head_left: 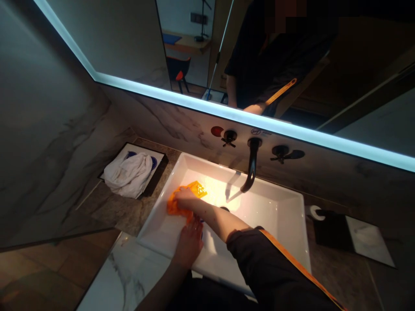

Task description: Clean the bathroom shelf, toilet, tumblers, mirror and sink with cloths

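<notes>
In the white sink, my right hand grips a bright orange cloth against the left side of the basin. A glossy yellow-orange part of the cloth sticks out beyond the fingers. Just below it, my left hand has its fingers curled near the cloth's lower end. Something small and dark blue shows by those fingertips, too little of it to name. My right forearm crosses over the basin and hides part of the drain.
A black spout reaches over the basin, between two black cross handles. Left of the sink, a crumpled white towel lies on a tray. A black-and-white tray sits right. A lit mirror hangs above.
</notes>
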Motion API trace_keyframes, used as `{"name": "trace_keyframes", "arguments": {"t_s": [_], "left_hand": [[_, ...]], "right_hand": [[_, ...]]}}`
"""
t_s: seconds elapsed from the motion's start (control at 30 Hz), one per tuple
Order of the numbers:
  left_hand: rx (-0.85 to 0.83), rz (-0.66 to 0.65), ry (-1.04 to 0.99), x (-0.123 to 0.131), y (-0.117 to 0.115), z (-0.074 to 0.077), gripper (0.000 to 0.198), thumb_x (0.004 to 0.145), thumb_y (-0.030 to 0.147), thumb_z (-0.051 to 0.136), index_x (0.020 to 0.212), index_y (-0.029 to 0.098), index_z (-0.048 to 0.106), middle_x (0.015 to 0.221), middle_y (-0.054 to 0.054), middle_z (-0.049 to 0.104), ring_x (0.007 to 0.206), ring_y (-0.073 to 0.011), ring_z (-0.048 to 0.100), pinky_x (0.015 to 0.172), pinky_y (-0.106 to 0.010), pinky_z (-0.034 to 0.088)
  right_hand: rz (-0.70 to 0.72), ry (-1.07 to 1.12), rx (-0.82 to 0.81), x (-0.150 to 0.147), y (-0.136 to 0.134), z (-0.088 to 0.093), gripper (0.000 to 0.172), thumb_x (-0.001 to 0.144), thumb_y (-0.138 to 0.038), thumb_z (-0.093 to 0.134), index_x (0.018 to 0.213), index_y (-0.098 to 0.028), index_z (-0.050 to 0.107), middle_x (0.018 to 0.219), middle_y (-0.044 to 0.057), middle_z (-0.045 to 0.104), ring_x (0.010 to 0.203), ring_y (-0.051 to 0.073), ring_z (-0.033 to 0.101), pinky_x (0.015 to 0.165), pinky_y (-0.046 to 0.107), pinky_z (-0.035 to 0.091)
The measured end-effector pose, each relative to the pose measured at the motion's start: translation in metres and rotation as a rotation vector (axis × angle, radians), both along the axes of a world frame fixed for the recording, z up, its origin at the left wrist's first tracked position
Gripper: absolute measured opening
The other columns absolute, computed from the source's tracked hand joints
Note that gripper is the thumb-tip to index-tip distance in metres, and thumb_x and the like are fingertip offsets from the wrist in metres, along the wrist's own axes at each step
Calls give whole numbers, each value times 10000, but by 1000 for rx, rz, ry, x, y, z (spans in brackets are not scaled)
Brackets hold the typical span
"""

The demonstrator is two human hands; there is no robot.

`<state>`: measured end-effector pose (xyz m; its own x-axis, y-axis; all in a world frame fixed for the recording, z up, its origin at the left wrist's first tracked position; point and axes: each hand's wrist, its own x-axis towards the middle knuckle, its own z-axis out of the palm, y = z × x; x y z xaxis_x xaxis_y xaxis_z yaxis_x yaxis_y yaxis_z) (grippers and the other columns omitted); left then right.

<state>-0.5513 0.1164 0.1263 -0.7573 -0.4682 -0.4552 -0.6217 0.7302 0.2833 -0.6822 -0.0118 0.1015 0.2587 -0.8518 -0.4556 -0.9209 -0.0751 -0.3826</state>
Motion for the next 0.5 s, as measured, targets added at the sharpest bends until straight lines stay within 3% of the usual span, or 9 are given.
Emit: {"name": "trace_keyframes", "arguments": {"t_s": [0.17,0.33,0.5], "left_hand": [[-124,-43,39,-2,1,4,584,885,63,453,1453,104,584,1741,-130,184,1628,-274,194,1041,-429,581],[-192,-24,68,-1,0,8,558,882,59,459,1414,123,615,1729,-121,210,1613,-255,248,933,-368,620],[-228,-1,54,2,0,4,529,861,81,511,1369,131,650,1720,-115,241,1604,-276,269,914,-357,628]], "right_hand": [[-165,2,-102,-30,-6,2,457,897,-122,567,1291,-269,746,1374,66,678,1273,319,546,1013,476,521],[-313,4,-204,-56,-1,-4,443,955,-98,509,1311,-239,732,1384,106,651,1278,341,535,1030,508,473],[-450,54,-271,-90,35,-14,464,993,-77,442,1356,-220,694,1437,123,603,1338,330,500,1088,512,425]]}}
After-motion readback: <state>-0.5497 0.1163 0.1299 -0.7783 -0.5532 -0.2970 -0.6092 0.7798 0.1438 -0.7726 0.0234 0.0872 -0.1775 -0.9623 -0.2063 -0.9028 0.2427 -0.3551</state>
